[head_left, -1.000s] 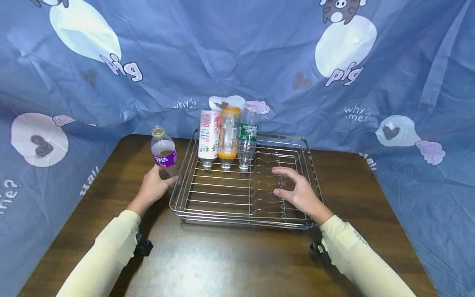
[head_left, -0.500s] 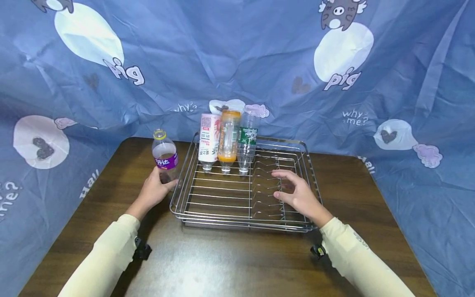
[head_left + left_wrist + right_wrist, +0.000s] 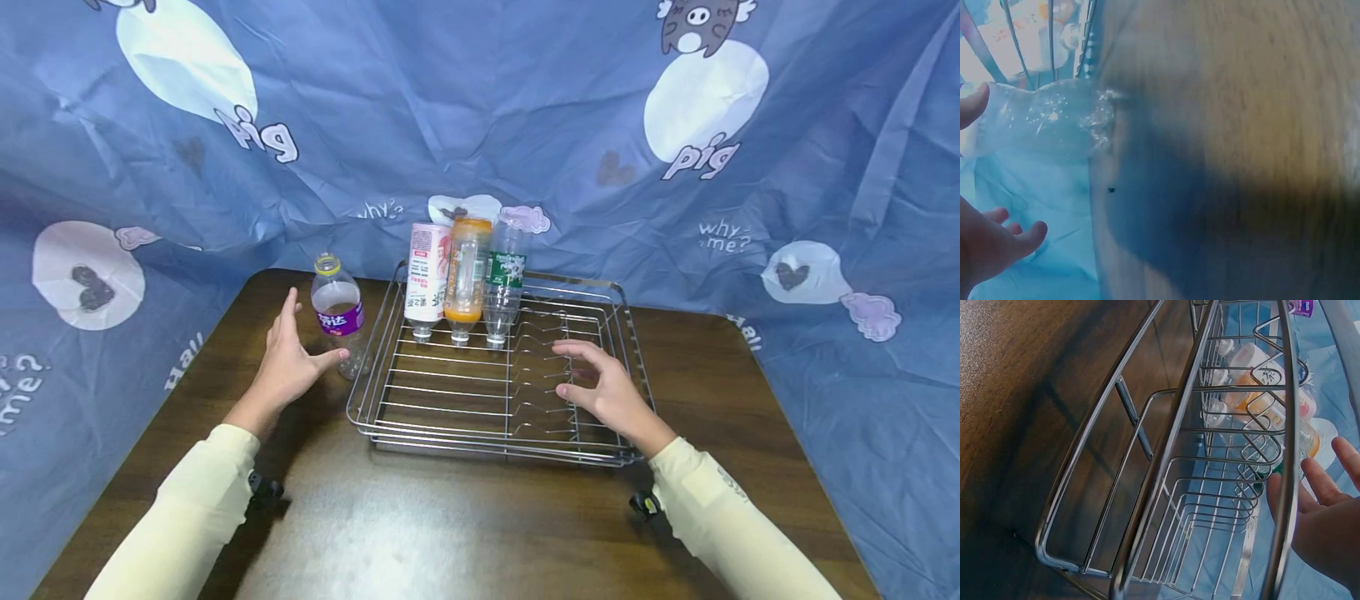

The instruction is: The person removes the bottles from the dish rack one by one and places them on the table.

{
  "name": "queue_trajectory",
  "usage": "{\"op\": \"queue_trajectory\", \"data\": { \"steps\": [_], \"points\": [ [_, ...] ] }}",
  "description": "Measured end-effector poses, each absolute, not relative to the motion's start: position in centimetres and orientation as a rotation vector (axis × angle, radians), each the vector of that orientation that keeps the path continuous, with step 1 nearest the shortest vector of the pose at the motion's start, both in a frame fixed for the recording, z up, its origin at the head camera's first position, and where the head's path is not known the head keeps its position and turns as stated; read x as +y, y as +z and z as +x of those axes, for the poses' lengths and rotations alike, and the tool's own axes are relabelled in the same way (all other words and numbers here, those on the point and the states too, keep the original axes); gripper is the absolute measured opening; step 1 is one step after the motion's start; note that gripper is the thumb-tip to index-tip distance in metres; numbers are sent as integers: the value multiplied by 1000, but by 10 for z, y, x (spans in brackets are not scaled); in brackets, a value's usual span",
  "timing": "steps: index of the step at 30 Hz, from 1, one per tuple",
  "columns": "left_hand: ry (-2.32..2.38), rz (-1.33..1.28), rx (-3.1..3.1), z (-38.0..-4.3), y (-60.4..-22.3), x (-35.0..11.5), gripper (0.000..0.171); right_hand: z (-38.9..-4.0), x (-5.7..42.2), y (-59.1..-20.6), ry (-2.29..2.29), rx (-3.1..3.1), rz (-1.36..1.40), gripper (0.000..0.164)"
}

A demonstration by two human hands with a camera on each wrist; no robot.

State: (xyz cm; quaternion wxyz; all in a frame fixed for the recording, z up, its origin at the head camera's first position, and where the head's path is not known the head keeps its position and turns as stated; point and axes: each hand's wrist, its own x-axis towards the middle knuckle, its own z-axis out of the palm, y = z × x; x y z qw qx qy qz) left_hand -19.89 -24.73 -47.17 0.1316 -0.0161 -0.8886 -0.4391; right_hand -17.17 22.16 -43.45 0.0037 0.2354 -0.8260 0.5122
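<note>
A clear bottle (image 3: 339,320) with a purple label and yellow neck ring stands upright on the table, left of the wire rack (image 3: 360,419). My left hand (image 3: 288,367) is spread beside it, its thumb overlapping the lower bottle in the head view. The left wrist view shows the bottle's clear base (image 3: 1054,119) between thumb and fingers (image 3: 1032,240), with the fingers apart from it. Over the rack's right side, my right hand (image 3: 609,392) hovers with fingers spread and nothing in them. Three bottles stand upside down in the rack: pink-and-white (image 3: 426,275), orange (image 3: 467,275) and green-labelled clear (image 3: 504,275).
Wavy wire dividers (image 3: 534,387) run along the rack's right half. Its raised metal rail (image 3: 1175,425) is close to the right hand. Behind the brown wooden table (image 3: 480,533) hangs a blue printed cloth (image 3: 480,108).
The left hand has let go of the purple-labelled bottle and drawn back to the left, its fingers spreading. The bottle stays standing. The right hand keeps its place over the rack.
</note>
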Motion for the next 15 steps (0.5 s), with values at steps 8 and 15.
{"op": "queue_trajectory", "data": {
  "steps": [8,15],
  "points": [
    [-1252,-86,-2592,-196,-465,-247,123,-171,222,-433,1602,-2587,739,54],
    [-1237,-103,-2580,-198,-453,-247,110,-170,222,-433,1595,-2575,744,55]
  ]
}}
